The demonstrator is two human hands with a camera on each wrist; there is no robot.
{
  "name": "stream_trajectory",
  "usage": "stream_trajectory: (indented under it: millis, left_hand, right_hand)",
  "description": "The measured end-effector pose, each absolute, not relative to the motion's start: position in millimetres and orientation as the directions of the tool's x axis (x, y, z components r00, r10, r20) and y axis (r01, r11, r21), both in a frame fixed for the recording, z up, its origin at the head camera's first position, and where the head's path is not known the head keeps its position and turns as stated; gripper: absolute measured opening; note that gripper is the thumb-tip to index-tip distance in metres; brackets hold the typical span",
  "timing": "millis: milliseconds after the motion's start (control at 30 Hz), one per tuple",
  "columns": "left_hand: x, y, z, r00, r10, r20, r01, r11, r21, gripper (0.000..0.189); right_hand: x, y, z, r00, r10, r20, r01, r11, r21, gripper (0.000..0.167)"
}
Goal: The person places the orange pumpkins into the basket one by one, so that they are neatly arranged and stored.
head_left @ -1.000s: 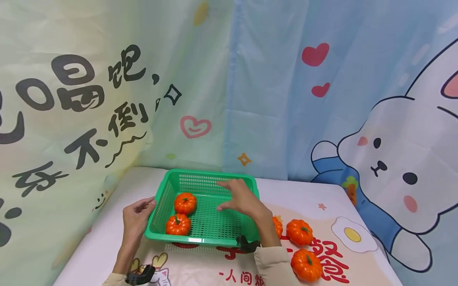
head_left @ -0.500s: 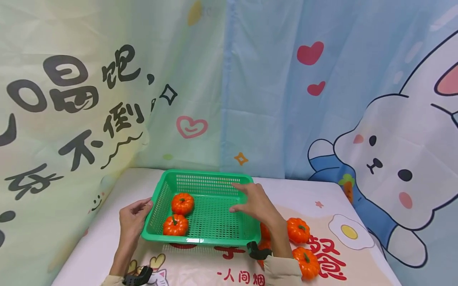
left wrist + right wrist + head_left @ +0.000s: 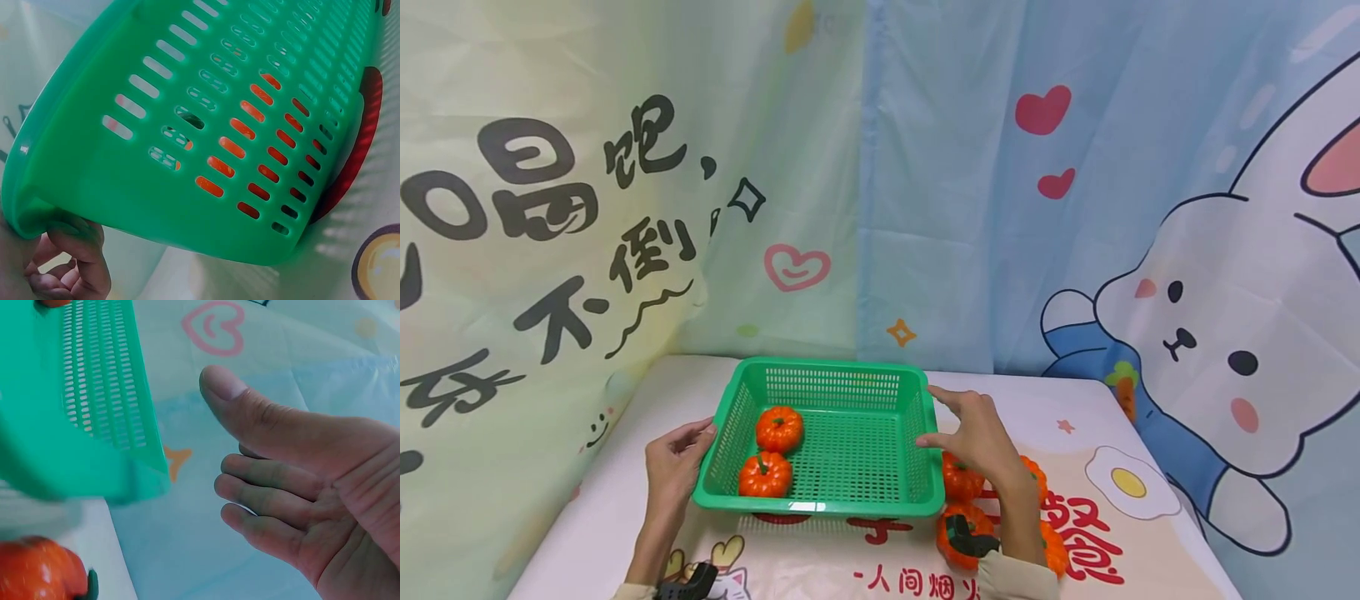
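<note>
A green plastic basket with slotted walls stands tilted up a little at its left in the left wrist view. Two small orange pumpkins lie inside, along its left part. My left hand pinches the left rim, the fingers curled under it, as the left wrist view also shows. My right hand is at the basket's right side, fingers spread and thumb apart, holding nothing. In the right wrist view this hand is apart from the green rim.
Several more orange pumpkins lie on the printed tablecloth right of the basket, partly hidden under my right forearm. A printed fabric curtain hangs behind the table.
My right hand has moved right, from above the inside of the basket to its right rim. My left hand keeps hold of the left rim, and the pumpkins inside stay put.
</note>
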State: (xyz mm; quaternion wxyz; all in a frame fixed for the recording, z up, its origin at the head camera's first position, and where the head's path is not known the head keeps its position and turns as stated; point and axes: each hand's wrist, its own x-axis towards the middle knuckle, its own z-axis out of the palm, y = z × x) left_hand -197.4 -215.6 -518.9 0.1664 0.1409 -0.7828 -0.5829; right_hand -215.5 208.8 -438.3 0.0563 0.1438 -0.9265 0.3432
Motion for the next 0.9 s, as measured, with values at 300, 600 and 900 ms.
stream_trajectory:
  millis: [300,600,900]
  left_hand:
    - [-196,-215,-516,-0.901,-0.42,0.106,-0.025,0.296,0.955,0.031]
    - [-196,-214,-518,-0.903,-0.417,0.098,-0.027,0.283,0.959,0.031]
    - [-196,-215,-519,-0.906,-0.414,0.094,-0.025,0.274,0.961,0.032]
  right_hand:
    - [-209,228,-442,-0.968,-0.174,0.183,-0.251,0.734,-0.631,0.079]
    - [-204,240,-449,-0.981,-0.137,0.137,-0.193,0.757,-0.624,0.079]
    - [-202,246,-463,-0.991,-0.118,0.058,-0.128,0.772,-0.622,0.077]
